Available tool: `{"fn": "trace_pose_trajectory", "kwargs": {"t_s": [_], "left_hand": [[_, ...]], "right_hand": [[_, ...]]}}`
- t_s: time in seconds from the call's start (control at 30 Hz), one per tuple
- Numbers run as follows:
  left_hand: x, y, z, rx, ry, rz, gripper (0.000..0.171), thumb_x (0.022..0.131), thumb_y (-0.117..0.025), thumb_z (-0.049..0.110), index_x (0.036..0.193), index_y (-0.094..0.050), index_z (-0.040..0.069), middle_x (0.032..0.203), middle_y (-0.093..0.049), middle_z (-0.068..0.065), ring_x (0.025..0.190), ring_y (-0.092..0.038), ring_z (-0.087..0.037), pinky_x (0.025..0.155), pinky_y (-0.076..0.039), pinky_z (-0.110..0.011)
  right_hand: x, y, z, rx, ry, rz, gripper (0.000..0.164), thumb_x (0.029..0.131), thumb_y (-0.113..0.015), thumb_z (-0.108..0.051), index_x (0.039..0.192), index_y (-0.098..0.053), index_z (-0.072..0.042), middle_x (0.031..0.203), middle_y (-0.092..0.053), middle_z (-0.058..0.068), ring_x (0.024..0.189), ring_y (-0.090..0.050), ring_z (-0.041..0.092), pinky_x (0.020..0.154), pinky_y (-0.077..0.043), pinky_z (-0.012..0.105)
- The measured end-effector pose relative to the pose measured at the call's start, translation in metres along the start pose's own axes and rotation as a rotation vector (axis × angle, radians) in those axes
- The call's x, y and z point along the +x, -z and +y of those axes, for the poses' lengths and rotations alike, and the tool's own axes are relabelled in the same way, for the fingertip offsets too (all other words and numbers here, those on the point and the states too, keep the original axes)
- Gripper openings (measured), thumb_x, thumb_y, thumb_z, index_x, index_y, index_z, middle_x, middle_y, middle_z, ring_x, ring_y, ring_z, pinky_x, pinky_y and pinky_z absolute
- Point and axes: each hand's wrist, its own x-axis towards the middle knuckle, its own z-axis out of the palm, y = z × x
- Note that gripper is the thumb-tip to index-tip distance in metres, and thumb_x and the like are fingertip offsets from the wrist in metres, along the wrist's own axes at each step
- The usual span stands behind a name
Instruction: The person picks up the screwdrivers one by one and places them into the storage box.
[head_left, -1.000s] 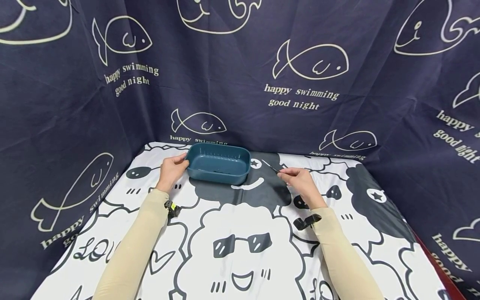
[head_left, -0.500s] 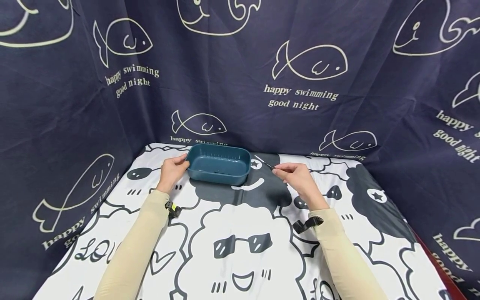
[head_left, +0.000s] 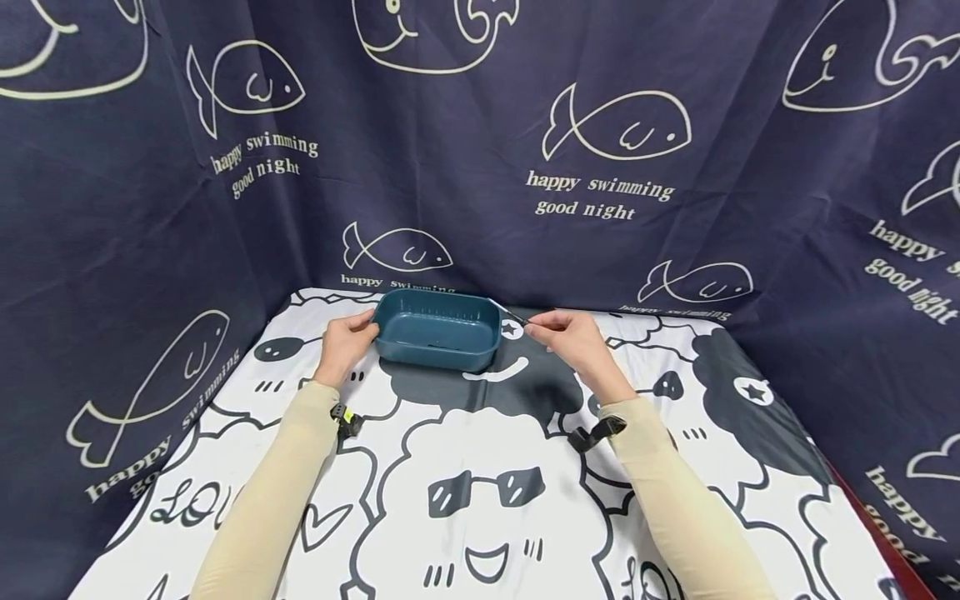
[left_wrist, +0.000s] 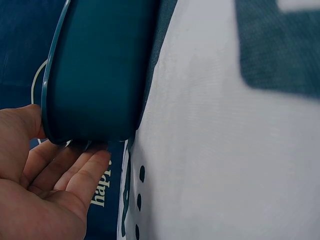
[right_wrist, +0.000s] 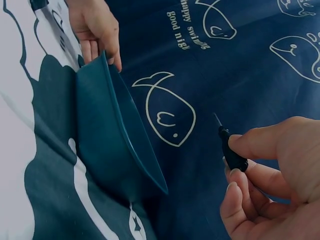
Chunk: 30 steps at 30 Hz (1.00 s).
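Observation:
A dark teal rectangular plastic box (head_left: 438, 357) with rounded corners stands at the far side of the table. My left hand (head_left: 346, 343) grips its left end; in the left wrist view the thumb is at the rim (left_wrist: 46, 85) and the fingers lie against the outer end wall. My right hand (head_left: 573, 343) pinches a small screwdriver (right_wrist: 231, 152) by its black handle between thumb and fingers. In the head view its thin metal shaft points up and left, with the tip at the box's right rim. A dark strip shows on the box's floor, too small to identify.
A white cloth (head_left: 480, 433) printed with black sheep drawings covers the table. Dark blue fabric (head_left: 480, 167) with fish drawings hangs close behind the box and on both sides. A red edge (head_left: 873, 521) shows at the table's right.
My right hand has moved left and slightly away from me, carrying the screwdriver from beside the box to its right rim. My left hand and the box have stayed in place.

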Motion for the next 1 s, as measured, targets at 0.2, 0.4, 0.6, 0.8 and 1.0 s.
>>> {"fn": "trace_pose_trajectory", "kwargs": {"t_s": [0.2, 0.4, 0.6, 0.8, 1.0], "left_hand": [[0.0, 0.0, -0.001, -0.002, 0.005, -0.006, 0.049, 0.091, -0.064, 0.022, 0.14, -0.066, 0.015, 0.129, -0.072, -0.013, 0.129, -0.062, -0.027, 0.114, -0.044, -0.042], [0.0, 0.0, -0.001, -0.005, 0.013, -0.008, 0.049, 0.091, -0.064, 0.021, 0.14, -0.066, 0.015, 0.13, -0.072, -0.012, 0.131, -0.061, -0.027, 0.115, -0.043, -0.042], [0.0, -0.002, 0.0, -0.003, 0.01, 0.001, 0.048, 0.09, -0.065, 0.021, 0.139, -0.067, 0.016, 0.129, -0.072, -0.012, 0.129, -0.062, -0.026, 0.114, -0.044, -0.041], [-0.001, -0.002, 0.002, -0.006, 0.008, -0.003, 0.048, 0.091, -0.064, 0.02, 0.139, -0.066, 0.017, 0.129, -0.072, -0.013, 0.13, -0.061, -0.026, 0.114, -0.044, -0.041], [-0.002, 0.0, 0.003, -0.018, 0.007, -0.006, 0.048, 0.092, -0.063, 0.019, 0.14, -0.065, 0.015, 0.131, -0.071, -0.013, 0.13, -0.061, -0.026, 0.114, -0.044, -0.041]], "right_hand": [[0.01, -0.014, -0.008, 0.003, 0.017, 0.026, 0.021, 0.09, -0.079, -0.024, 0.105, -0.081, -0.01, 0.094, -0.076, 0.0, 0.083, -0.065, 0.015, 0.073, -0.058, 0.035], [0.017, -0.024, -0.013, -0.033, 0.03, 0.044, 0.018, 0.091, -0.079, -0.026, 0.103, -0.081, -0.013, 0.094, -0.077, 0.001, 0.083, -0.065, 0.019, 0.067, -0.053, 0.027], [0.021, -0.034, -0.016, -0.04, 0.044, 0.05, 0.019, 0.091, -0.079, -0.026, 0.103, -0.081, -0.012, 0.094, -0.077, 0.003, 0.086, -0.067, 0.017, 0.071, -0.053, 0.028], [0.025, -0.044, -0.019, -0.019, 0.041, 0.041, 0.018, 0.092, -0.078, -0.023, 0.104, -0.081, -0.011, 0.097, -0.078, 0.006, 0.088, -0.07, 0.02, 0.072, -0.055, 0.028], [0.031, -0.054, -0.018, -0.053, 0.041, 0.056, 0.018, 0.09, -0.08, -0.027, 0.103, -0.082, -0.014, 0.098, -0.079, 0.003, 0.087, -0.07, 0.018, 0.073, -0.055, 0.029]]}}
